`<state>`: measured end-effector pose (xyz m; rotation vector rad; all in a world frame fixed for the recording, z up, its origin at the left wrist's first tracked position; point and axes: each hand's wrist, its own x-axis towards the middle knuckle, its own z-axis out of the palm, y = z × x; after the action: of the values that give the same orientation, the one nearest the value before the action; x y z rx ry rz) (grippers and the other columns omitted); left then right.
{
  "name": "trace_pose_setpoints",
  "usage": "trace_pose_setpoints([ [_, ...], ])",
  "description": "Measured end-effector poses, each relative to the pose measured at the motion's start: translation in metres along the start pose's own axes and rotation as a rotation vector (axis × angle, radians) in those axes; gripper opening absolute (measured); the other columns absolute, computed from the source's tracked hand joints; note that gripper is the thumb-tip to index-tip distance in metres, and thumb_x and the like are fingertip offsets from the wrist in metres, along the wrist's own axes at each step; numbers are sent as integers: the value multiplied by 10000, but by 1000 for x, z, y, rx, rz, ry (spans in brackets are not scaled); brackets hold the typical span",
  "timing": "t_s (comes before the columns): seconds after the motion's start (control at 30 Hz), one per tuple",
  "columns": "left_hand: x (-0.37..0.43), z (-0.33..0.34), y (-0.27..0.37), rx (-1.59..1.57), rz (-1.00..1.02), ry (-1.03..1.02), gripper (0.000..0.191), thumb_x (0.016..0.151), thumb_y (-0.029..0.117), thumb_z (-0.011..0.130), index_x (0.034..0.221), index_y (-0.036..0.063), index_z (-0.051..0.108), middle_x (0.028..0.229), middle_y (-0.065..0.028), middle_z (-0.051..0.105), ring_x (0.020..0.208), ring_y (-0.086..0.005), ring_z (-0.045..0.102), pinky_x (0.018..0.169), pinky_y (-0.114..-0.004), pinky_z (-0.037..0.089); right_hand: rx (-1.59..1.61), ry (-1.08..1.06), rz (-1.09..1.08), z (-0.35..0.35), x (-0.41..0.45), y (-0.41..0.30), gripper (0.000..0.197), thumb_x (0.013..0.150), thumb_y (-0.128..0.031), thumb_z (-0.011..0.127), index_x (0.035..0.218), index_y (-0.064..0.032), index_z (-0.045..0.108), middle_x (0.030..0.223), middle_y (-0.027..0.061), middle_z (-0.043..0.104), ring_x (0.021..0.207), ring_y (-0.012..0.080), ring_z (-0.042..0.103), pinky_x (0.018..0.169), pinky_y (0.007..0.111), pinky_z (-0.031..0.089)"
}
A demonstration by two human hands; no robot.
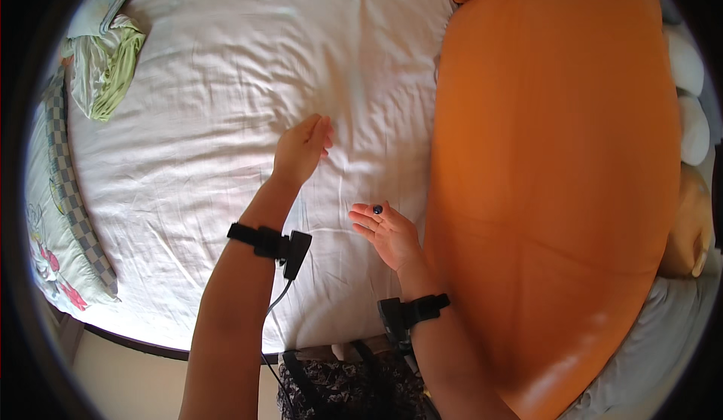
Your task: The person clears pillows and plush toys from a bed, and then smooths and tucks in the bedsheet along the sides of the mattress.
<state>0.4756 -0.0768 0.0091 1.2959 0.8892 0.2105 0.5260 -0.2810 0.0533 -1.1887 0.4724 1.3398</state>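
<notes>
My left hand is over a wrinkled white bed sheet, its fingers curled in and the back of the hand towards me. The inside of its grip is hidden. Nearer to me and to the right, my right hand is turned partly palm up, with several fingers stretched out to the left. A small dark round object shows by its thumb and forefinger; whether it is pinched there or worn as a ring I cannot tell. Beside this hand rises a large orange fabric-covered cushion.
Black straps with small devices circle both forearms, and a cable hangs from the left one. A patterned pillow and a crumpled green-and-white cloth lie at left. White rounded things and a brown object edge the right side.
</notes>
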Motion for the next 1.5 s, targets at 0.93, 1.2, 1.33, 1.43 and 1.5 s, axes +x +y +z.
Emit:
trace_pose_setpoints([
  [0.93, -366, 73, -45, 494, -423, -499, 212, 844, 246, 471, 866, 45, 536, 698, -60, 575, 551, -136, 554, 482, -233, 426, 1430, 783, -631, -316, -405, 394, 177, 868, -279, 474, 924, -130, 551, 799, 8, 592, 669, 139, 539, 594, 265, 445],
  [1.2, -436, 146, -51, 467, -410, -697, 179, 841, 188, 466, 873, 29, 542, 739, -60, 588, 624, -142, 562, 550, -242, 451, 1020, 269, -1034, -464, -441, 506, 186, 867, -202, 423, 890, -71, 554, 772, 68, 593, 656, 192, 555, 577, 321, 468],
  [1.33, -441, 138, -53, 505, -401, -659, 186, 847, 193, 457, 870, 30, 544, 738, -60, 588, 622, -135, 559, 548, -239, 450, 1115, 453, -882, -468, -445, 512, 185, 846, -204, 442, 898, -61, 546, 818, 92, 602, 705, 218, 573, 638, 330, 492],
  [1.43, -435, 98, -46, 523, -395, -541, 204, 852, 218, 460, 867, 35, 549, 732, -56, 589, 612, -127, 558, 537, -236, 446, 1333, 734, -482, -399, -415, 468, 155, 839, -218, 461, 893, -99, 544, 814, 69, 603, 692, 188, 571, 606, 314, 487],
  [1.5, -438, 97, -52, 439, -426, -505, 211, 855, 231, 462, 865, 41, 551, 727, -50, 589, 607, -124, 558, 530, -233, 443, 1026, 782, -263, -394, -420, 470, 139, 840, -214, 478, 873, -91, 532, 749, 45, 575, 599, 164, 522, 513, 284, 431],
])
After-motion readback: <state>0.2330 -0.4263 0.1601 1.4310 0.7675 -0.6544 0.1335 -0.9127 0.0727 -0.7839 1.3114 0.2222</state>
